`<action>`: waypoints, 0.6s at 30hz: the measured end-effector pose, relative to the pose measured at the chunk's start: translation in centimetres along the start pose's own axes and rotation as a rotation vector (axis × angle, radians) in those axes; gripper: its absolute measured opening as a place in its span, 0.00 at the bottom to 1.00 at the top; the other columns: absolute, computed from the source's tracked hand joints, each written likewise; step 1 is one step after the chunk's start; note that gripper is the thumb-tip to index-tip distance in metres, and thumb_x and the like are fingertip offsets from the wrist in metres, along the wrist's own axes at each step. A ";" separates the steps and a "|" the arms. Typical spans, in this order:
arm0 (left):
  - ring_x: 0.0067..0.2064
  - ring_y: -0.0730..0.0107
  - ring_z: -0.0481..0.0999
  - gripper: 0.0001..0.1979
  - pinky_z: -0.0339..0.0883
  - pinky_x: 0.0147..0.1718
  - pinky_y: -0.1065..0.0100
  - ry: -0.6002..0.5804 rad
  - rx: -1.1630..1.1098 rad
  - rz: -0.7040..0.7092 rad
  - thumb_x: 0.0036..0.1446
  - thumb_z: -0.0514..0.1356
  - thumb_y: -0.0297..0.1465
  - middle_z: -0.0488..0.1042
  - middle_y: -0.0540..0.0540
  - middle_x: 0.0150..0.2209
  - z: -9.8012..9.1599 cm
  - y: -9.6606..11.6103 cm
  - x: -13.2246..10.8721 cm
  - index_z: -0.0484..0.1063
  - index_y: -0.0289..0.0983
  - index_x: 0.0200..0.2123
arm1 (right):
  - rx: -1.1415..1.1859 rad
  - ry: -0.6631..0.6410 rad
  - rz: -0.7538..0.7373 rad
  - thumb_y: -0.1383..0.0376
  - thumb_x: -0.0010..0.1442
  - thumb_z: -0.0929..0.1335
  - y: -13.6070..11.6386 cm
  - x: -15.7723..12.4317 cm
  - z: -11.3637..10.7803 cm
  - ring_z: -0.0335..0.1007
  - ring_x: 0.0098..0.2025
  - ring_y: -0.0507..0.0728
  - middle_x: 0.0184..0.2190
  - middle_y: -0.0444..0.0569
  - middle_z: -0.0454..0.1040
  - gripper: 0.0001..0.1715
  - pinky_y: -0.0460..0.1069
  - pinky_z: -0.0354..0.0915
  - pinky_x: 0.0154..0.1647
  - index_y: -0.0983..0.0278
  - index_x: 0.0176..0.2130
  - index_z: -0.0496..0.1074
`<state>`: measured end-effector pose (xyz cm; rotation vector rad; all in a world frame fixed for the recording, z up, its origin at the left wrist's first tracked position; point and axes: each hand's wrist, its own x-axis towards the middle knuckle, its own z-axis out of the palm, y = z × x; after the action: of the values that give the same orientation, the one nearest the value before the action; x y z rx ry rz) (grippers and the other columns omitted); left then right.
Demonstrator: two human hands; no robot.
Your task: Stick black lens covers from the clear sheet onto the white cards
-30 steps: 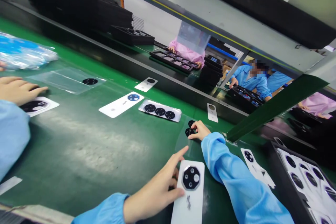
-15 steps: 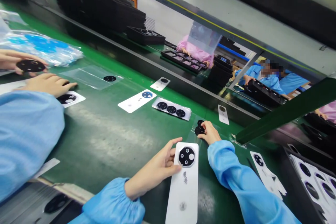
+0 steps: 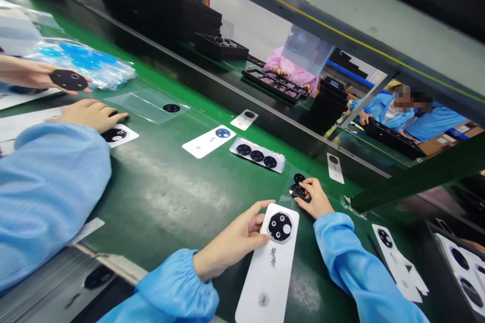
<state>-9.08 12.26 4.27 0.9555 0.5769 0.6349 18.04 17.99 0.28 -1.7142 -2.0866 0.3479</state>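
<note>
My left hand (image 3: pixel 237 234) grips a white phone back cover (image 3: pixel 271 267) by its upper left edge, thumb on the front. The cover is tilted and carries a black camera plate (image 3: pixel 280 227) with round holes, dark lettering and a grey emblem. To the right, my right hand (image 3: pixel 317 199) pinches a black round camera disc (image 3: pixel 297 191) at its right edge. Another black disc (image 3: pixel 299 178) touches or overlaps it from behind, on a clear plastic sheet (image 3: pixel 287 187). My fingertips hide part of the pinched disc.
A clear-wrapped strip (image 3: pixel 261 166) holds three black discs. White covers (image 3: pixel 202 145) lie farther back and right (image 3: pixel 394 257). On the left a co-worker's hand (image 3: pixel 85 112) rests on a cover; another hand (image 3: pixel 30 71) holds a black disc. A dark tray (image 3: pixel 435 257) stands right; a green post (image 3: pixel 417 171) slants across.
The view has shifted, so most things sit farther right. The disc at my right fingertips now looks tilted, with a glint at its edge. My left hand keeps its grip on the cover.
</note>
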 end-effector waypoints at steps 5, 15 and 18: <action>0.44 0.62 0.72 0.31 0.64 0.41 0.62 0.012 -0.023 -0.002 0.47 0.59 0.25 0.72 0.43 0.45 -0.2 0.1 0.2 0.53 0.39 0.55 | 0.001 -0.012 -0.031 0.60 0.51 0.68 0.4 -0.1 -0.4 0.66 0.27 0.51 0.47 0.53 0.61 0.21 0.55 0.73 0.36 0.62 0.45 0.69; 0.41 0.65 0.73 0.29 0.64 0.40 0.63 0.037 -0.061 -0.002 0.48 0.58 0.25 0.72 0.44 0.44 -0.4 0.4 0.3 0.54 0.40 0.53 | -0.024 0.002 -0.037 0.57 0.54 0.66 -0.2 -0.7 -0.7 0.68 0.28 0.52 0.46 0.52 0.64 0.18 0.55 0.72 0.37 0.62 0.44 0.66; 0.41 0.65 0.73 0.28 0.64 0.39 0.63 0.050 -0.054 0.009 0.49 0.58 0.25 0.72 0.44 0.45 -0.6 0.2 0.4 0.53 0.40 0.53 | -0.025 0.002 -0.045 0.58 0.54 0.67 -0.1 -0.7 -0.9 0.68 0.28 0.52 0.47 0.53 0.65 0.18 0.54 0.72 0.36 0.62 0.44 0.65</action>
<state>-9.30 12.94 4.10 0.8940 0.5978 0.6809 18.43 17.24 0.98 -1.6779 -2.1333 0.3083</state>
